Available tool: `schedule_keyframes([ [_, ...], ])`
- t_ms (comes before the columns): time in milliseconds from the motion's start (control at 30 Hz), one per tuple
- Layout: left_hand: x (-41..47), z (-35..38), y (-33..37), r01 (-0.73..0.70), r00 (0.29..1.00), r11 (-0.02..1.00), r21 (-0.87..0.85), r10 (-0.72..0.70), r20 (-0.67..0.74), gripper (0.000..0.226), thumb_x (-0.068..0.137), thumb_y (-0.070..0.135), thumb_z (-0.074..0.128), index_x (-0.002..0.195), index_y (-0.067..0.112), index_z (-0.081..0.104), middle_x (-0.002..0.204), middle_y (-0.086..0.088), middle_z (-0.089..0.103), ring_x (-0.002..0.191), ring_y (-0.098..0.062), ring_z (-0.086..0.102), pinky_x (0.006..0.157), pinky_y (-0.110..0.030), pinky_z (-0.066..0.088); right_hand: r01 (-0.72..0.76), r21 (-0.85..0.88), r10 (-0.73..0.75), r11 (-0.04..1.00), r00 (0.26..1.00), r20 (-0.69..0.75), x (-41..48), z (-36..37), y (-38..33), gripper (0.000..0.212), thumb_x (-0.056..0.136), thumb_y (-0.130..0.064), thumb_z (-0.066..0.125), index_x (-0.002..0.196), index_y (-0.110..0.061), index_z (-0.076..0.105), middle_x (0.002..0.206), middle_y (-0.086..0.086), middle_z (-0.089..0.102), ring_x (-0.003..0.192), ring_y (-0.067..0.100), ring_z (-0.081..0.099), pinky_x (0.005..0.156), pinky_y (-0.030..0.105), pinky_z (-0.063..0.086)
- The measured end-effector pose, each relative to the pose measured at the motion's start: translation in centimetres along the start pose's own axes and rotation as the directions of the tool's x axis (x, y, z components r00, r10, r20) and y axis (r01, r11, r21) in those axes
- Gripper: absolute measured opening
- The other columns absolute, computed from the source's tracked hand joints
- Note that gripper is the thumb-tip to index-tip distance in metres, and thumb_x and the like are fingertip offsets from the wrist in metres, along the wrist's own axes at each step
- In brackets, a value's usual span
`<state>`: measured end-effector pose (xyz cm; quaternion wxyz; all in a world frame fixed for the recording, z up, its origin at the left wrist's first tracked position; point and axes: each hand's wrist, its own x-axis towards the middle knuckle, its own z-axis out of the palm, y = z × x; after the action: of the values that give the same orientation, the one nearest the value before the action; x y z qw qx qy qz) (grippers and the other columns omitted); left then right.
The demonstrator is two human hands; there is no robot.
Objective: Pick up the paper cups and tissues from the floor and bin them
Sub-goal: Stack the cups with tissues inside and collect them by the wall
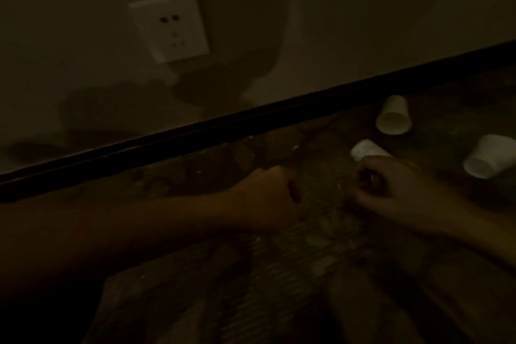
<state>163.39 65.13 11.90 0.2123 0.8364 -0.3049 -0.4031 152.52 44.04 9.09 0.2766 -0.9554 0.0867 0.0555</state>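
Observation:
Three white paper cups lie on their sides on the dark floor at the right. One paper cup [393, 116] is close to the skirting, another [488, 159] is at the right edge, and a third [367, 149] shows just beyond my right hand. My right hand [391, 190] is curled into a fist right in front of that third cup and hides its near end; whether they touch is unclear. My left hand [268, 195] is also a closed fist, low over the floor to the left, with nothing visible in it. No tissues can be made out in the dim light.
The scene is very dark. A black skirting board [251, 117] runs diagonally where the pale wall meets the floor. A white wall socket [170, 26] sits low on the wall. Small pale specks dot the patterned floor [307, 232].

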Motion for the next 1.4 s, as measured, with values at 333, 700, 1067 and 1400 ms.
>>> schedule_keyframes([
  [333, 16.7, 6.2, 7.8, -0.033, 0.996, 0.987, -0.156, 0.020, -0.089, 0.065, 0.095, 0.031, 0.064, 0.152, 0.020, 0.033, 0.148, -0.006, 0.045, 0.132, -0.025, 0.048, 0.109, -0.038, 0.043, -0.435, 0.185, 0.450, 0.881, 0.892, -0.045, 2.6, 1.1, 12.7, 0.081, 0.083, -0.044, 0.074, 0.150, -0.025, 0.032, 0.151, 0.006, 0.040, 0.132, 0.027, 0.045, 0.095, 0.036, 0.039],
  [700, 23.5, 9.8, 8.3, 0.094, 0.990, 0.907, -0.411, -0.127, -0.054, 0.053, 0.093, 0.031, 0.067, 0.142, 0.025, 0.047, 0.127, -0.002, 0.060, 0.100, -0.021, 0.068, 0.053, -0.025, 0.054, -0.488, 0.543, 0.583, 0.683, 0.813, -0.003, 3.2, 3.1, 16.7, 0.079, 0.080, -0.051, 0.074, 0.145, -0.022, 0.039, 0.140, 0.003, 0.050, 0.116, 0.020, 0.054, 0.089, 0.040, 0.053],
  [1067, 27.7, 9.7, 12.2, -0.130, 0.887, 0.988, 0.081, 0.152, -0.435, 0.034, 0.096, 0.024, 0.060, 0.130, 0.023, 0.061, 0.134, -0.005, 0.054, 0.120, -0.020, 0.055, 0.098, -0.034, 0.050, -0.393, 0.711, 0.715, 0.584, 0.663, -0.221, 0.3, 1.6, 22.0, 0.062, 0.088, -0.037, 0.071, 0.141, -0.022, 0.043, 0.142, 0.003, 0.047, 0.110, 0.010, 0.043, 0.086, 0.031, 0.042],
  [1400, 31.0, 8.2, 14.5, -0.092, 0.953, 0.737, 0.669, 0.259, -0.155, 0.055, 0.094, 0.027, 0.062, 0.146, 0.027, 0.045, 0.167, -0.006, 0.000, 0.152, -0.033, -0.003, 0.116, -0.063, 0.013, -0.380, 0.724, 0.690, 0.575, 0.701, -0.180, -0.3, 2.9, 23.7, 0.076, 0.092, -0.039, 0.066, 0.152, -0.017, 0.026, 0.151, 0.005, 0.041, 0.135, 0.021, 0.042, 0.095, 0.023, 0.031],
])
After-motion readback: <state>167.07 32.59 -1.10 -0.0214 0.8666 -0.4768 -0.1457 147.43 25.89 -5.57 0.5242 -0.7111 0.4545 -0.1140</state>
